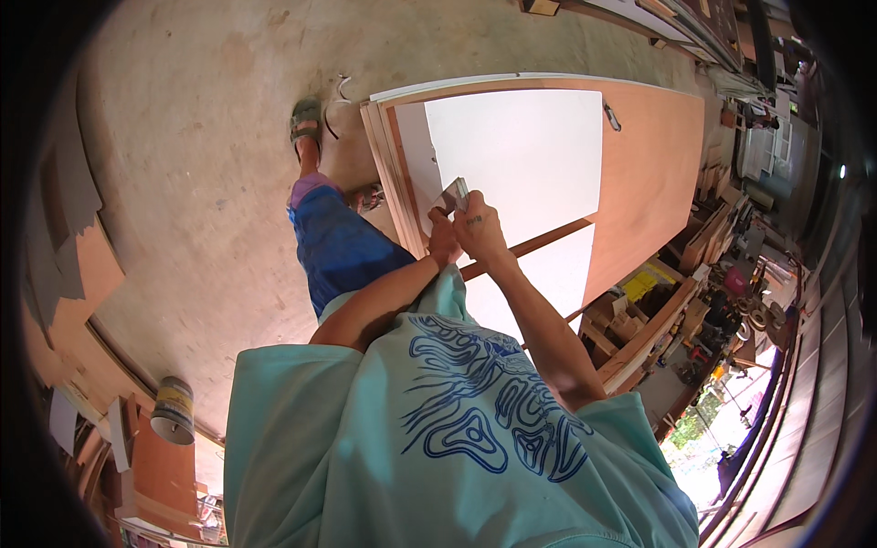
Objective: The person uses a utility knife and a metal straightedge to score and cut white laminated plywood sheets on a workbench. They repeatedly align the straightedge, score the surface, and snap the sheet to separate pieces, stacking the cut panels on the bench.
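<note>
Reaching with both forearms angled together, gripping a small flat grey piece (449, 196) in the right hand (480, 230), near the brown panel (653, 169)'s left edge; cannot tell whether pinching it with the curled left hand (445, 241) too. Facing white sheets (530, 146), a knife (611, 117) near the far edge, concrete floor (210, 164) leftward.

In the lower left of the frame there is a grey can (173, 416) with a yellow band, near to a brown board (164, 479). Along the left edge is a grey sheet (78, 201) with ragged border. On the right, wood offcuts (626, 326) are gathered beside something yellow (647, 281), and green leaves (694, 426) appear at the lower right.
</note>
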`<act>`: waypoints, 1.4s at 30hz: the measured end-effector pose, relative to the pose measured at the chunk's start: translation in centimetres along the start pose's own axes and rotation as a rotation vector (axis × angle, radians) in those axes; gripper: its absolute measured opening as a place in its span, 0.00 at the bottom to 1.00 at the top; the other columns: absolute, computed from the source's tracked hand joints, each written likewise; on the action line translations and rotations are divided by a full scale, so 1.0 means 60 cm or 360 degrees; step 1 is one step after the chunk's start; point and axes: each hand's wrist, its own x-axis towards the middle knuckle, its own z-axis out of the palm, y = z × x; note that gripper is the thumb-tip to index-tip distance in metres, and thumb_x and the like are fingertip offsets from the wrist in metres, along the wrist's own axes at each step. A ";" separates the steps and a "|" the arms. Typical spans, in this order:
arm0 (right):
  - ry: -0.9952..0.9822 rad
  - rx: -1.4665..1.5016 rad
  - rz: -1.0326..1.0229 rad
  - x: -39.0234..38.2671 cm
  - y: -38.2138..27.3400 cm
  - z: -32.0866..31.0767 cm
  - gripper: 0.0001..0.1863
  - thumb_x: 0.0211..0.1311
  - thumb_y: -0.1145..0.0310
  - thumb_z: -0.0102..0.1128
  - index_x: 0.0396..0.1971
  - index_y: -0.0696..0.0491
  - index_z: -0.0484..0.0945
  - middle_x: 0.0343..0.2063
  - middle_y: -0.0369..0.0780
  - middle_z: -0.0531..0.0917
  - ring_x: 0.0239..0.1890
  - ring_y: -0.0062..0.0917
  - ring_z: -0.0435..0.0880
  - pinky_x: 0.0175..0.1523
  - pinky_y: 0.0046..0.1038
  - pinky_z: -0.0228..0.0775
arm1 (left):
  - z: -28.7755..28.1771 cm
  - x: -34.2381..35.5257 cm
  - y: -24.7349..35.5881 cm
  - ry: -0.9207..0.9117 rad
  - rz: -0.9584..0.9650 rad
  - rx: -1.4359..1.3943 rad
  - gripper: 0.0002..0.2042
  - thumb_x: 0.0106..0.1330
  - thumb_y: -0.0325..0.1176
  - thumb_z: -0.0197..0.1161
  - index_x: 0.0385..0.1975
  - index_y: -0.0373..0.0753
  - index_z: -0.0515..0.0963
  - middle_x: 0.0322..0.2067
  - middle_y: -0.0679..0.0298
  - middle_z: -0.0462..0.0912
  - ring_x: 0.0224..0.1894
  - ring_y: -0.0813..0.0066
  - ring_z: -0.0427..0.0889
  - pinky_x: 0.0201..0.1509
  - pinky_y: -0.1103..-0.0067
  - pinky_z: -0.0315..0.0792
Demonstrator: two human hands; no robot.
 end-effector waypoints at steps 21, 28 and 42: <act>0.0067 -0.0191 -0.0247 0.065 -0.004 -0.015 0.11 0.60 0.71 0.49 0.34 0.65 0.66 0.19 0.50 0.79 0.18 0.35 0.83 0.20 0.31 0.75 | -0.039 0.007 0.077 0.0352 0.0325 0.0309 0.27 0.57 0.31 0.65 0.47 0.23 0.56 0.45 0.38 0.70 0.44 0.43 0.78 0.43 0.61 0.76; -0.0048 0.0007 -0.0082 0.098 0.008 -0.001 0.10 0.59 0.72 0.47 0.35 0.65 0.66 0.21 0.48 0.80 0.16 0.29 0.80 0.17 0.30 0.72 | -0.037 0.050 0.032 0.0208 0.0358 0.0337 0.26 0.57 0.32 0.64 0.45 0.23 0.57 0.41 0.42 0.74 0.41 0.49 0.80 0.40 0.66 0.76; -0.0054 -0.0102 -0.0100 0.074 -0.015 -0.029 0.10 0.60 0.72 0.47 0.34 0.64 0.64 0.19 0.50 0.80 0.17 0.34 0.82 0.17 0.32 0.74 | -0.037 0.036 0.058 0.0122 0.0135 0.0353 0.30 0.58 0.36 0.66 0.50 0.22 0.58 0.50 0.39 0.69 0.49 0.42 0.77 0.51 0.62 0.75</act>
